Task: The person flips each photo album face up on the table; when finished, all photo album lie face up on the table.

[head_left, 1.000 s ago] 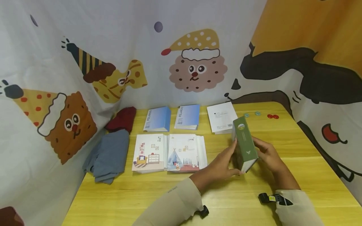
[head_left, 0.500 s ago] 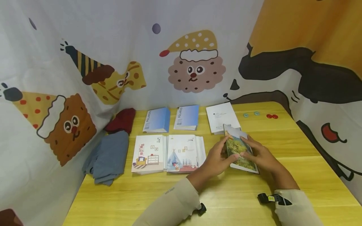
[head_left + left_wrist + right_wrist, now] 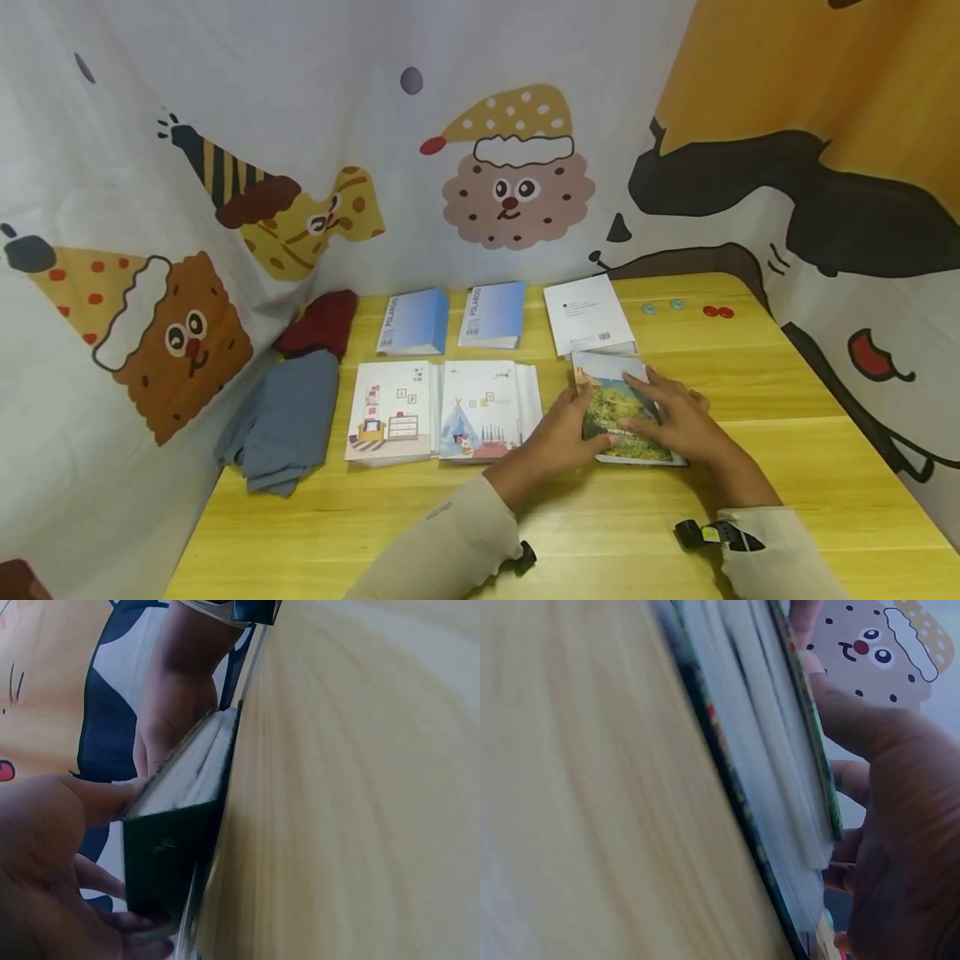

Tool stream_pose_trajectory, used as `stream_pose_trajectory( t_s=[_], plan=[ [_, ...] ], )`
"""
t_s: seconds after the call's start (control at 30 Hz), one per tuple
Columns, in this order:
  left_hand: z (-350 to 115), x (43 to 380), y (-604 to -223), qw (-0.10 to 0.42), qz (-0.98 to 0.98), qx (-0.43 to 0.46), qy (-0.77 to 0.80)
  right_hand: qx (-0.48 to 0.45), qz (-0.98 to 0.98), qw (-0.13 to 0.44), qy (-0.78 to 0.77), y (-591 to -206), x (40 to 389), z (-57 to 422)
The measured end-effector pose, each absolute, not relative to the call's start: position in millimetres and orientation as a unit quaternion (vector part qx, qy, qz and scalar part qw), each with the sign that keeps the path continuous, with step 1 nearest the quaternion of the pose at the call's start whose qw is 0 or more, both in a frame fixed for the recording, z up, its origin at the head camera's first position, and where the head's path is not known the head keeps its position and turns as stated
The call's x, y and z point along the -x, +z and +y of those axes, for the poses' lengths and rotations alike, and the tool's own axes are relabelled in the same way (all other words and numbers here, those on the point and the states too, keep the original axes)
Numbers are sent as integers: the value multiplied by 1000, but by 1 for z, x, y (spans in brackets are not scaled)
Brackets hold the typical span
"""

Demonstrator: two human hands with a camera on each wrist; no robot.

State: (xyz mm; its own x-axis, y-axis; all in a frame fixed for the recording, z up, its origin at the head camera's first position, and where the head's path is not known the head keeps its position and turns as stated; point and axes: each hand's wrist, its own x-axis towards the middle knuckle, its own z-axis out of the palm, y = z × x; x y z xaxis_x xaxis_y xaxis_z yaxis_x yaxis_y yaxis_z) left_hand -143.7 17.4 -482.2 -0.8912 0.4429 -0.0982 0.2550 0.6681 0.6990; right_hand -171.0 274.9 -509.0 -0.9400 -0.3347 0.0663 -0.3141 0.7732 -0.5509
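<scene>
A thick photo album (image 3: 611,402) with a green landscape on its cover is held face up, low over the table. My left hand (image 3: 551,442) grips its spine side, thumb on the cover. The left wrist view shows the plain green spine (image 3: 161,851) facing that hand, with fingers reaching low around it. On the opposite side my right hand (image 3: 693,429) grips the album, thumb and forefinger lying over the cover. In the right wrist view the white page edges (image 3: 761,712) are slightly parted, and the right fingers curl at the cover's edge.
Two white illustrated albums, one with an armchair (image 3: 390,408) and one with a tent (image 3: 480,408), lie left. Behind stand two blue POLAROID albums (image 3: 491,312) and a white one (image 3: 587,315). Teal (image 3: 648,309) and red buttons (image 3: 717,312), blue-grey cloth (image 3: 281,425) and dark red cloth (image 3: 321,321) lie about.
The album has tipped from standing with its green spine up to lying nearly flat, cover up. Both hands have turned with it and shifted slightly left.
</scene>
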Motion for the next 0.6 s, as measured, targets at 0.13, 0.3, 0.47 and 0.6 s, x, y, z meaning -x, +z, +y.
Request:
stream_pose_trajectory(
  t_s=[0.13,0.3,0.47,0.6],
  plan=[
    [15,143,-483,127,931,-195,281,167,950,16,-264,-512,169,270],
    [11,143,-483,119,953,-201,195,162,956,21,-245,-514,168,264],
    [8,145,-484,128,956,-204,167,150,962,26,-229,-511,167,258],
    [6,147,-487,125,960,-212,134,146,963,30,-224,-509,166,255]
  ],
)
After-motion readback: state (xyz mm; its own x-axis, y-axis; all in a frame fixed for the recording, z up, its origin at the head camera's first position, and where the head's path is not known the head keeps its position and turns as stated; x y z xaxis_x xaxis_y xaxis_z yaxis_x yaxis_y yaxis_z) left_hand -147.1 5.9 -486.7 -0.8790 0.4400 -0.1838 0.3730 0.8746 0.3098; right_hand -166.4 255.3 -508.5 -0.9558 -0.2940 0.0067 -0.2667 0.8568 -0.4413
